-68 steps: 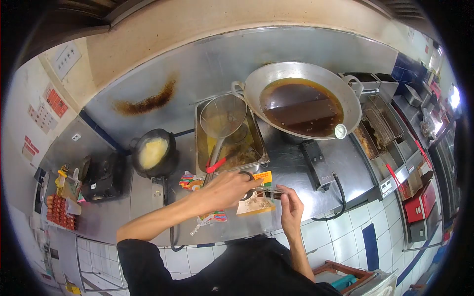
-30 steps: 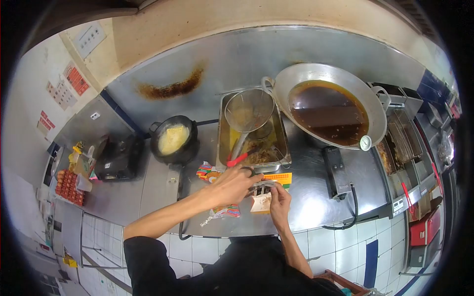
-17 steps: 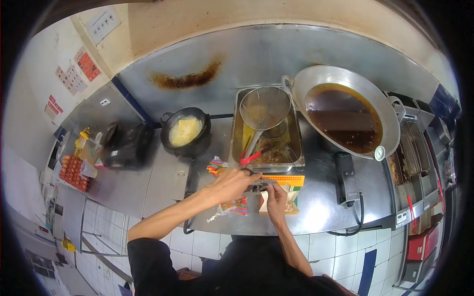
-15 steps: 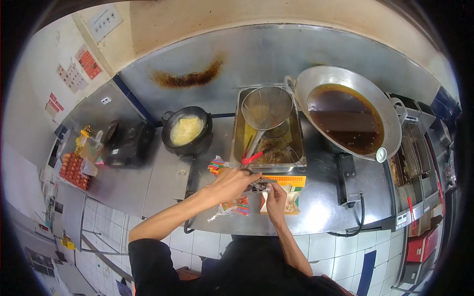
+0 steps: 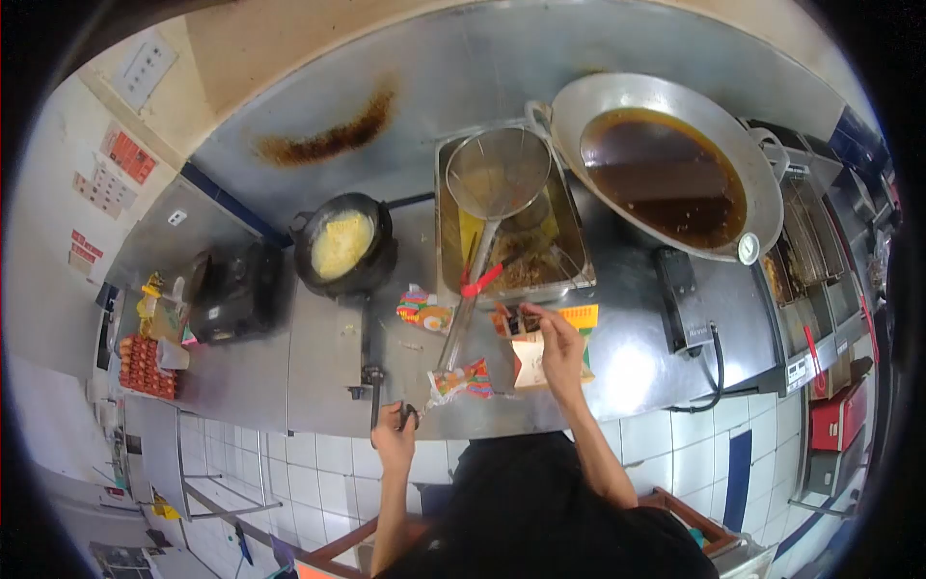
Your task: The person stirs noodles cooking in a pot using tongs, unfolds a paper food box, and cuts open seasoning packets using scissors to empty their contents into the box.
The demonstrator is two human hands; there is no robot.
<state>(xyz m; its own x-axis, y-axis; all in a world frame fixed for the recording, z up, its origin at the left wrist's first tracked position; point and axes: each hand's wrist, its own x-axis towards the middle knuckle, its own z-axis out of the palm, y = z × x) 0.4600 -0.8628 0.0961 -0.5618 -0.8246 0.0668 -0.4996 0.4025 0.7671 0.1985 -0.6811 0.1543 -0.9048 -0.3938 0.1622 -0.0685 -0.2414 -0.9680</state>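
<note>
My left hand (image 5: pixel 394 439) is low at the counter's front edge, closed on scissors (image 5: pixel 409 417) whose black finger loop shows; their blades are hard to make out. Beside it runs a dark hose at the counter edge. My right hand (image 5: pixel 561 349) pinches a small dark-and-red sachet (image 5: pixel 514 321) above an open cardboard box (image 5: pixel 540 367) with a yellow flap. Left of the box lie two colourful plastic wrappers, one farther back (image 5: pixel 424 309) and one nearer (image 5: pixel 465 380). Between them rests the long handle of a wire strainer (image 5: pixel 499 174).
A black pan (image 5: pixel 381 259) holds yellow food (image 5: pixel 342 245). The strainer lies across a metal tray (image 5: pixel 585 283). At the right stands a large wok (image 5: pixel 762 207) of dark oil with a thermometer (image 5: pixel 748 248). Eggs (image 5: pixel 145 367) fill a carton at far left.
My hands were together at the scissors over the box. The left has drawn down and left with the scissors; the right has moved up slightly with the sachet. The view has shifted.
</note>
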